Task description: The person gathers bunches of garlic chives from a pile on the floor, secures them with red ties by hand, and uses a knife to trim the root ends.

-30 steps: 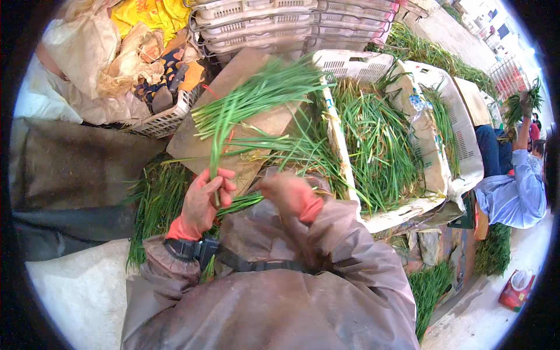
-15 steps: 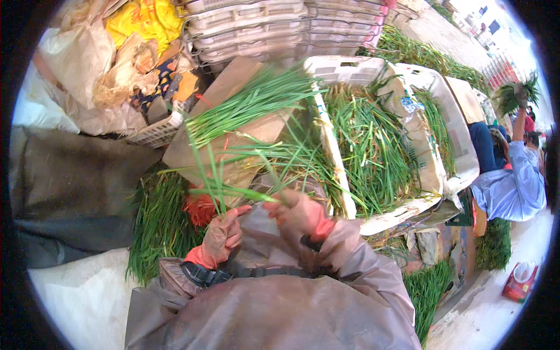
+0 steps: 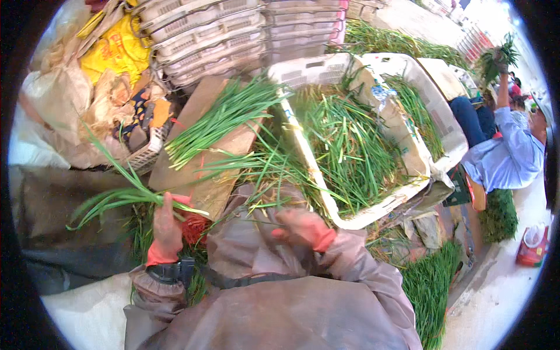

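Observation:
My left hand (image 3: pixel 167 228) is closed on a few long green chives (image 3: pixel 125 198), which fan out to the left over the dark sheet. My right hand (image 3: pixel 304 226), gloved like the left, hovers over my lap at the near corner of the crate; motion blur hides whether its fingers hold anything. A neat bunch of chives (image 3: pixel 224 116) lies across a brown board (image 3: pixel 233 153) ahead. Loose chives (image 3: pixel 256 169) spill between the board and a white plastic crate (image 3: pixel 312 170). Inside the crate is a heap of untidy chives (image 3: pixel 356 146).
Stacked white crates (image 3: pixel 210 38) stand behind the board. At left are a basket (image 3: pixel 149 153) and a dark sheet (image 3: pixel 64 227). Red ties (image 3: pixel 194 226) sit beside my left hand. More chives (image 3: pixel 431 291) lie at right; a person in blue (image 3: pixel 507 154) raises a bunch.
My left hand has swung left and away from my right hand, carrying the few chives. My right hand has shifted slightly right and down. The whole view has turned a little.

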Tool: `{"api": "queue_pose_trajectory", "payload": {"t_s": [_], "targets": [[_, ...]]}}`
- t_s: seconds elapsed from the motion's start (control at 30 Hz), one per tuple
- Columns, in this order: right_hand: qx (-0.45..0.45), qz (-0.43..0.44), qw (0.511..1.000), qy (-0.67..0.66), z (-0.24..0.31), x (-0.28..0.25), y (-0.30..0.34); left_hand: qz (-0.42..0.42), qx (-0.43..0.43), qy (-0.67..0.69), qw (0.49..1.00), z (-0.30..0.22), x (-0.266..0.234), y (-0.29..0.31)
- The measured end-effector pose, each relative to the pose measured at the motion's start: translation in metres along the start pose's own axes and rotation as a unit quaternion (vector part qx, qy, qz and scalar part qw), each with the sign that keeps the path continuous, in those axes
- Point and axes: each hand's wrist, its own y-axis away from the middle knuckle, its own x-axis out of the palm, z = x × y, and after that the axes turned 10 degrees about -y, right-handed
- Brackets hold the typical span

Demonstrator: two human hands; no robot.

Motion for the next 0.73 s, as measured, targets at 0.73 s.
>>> {"api": "queue_pose_trajectory", "payload": {"t_s": [0.73], "targets": [[-0.209, -0.011, 0.974, -0.084, 0.046, 0.029, -0.050, 0.262, -0.098, 0.109, 0.954, 0.016, 0.079, -0.002]]}}
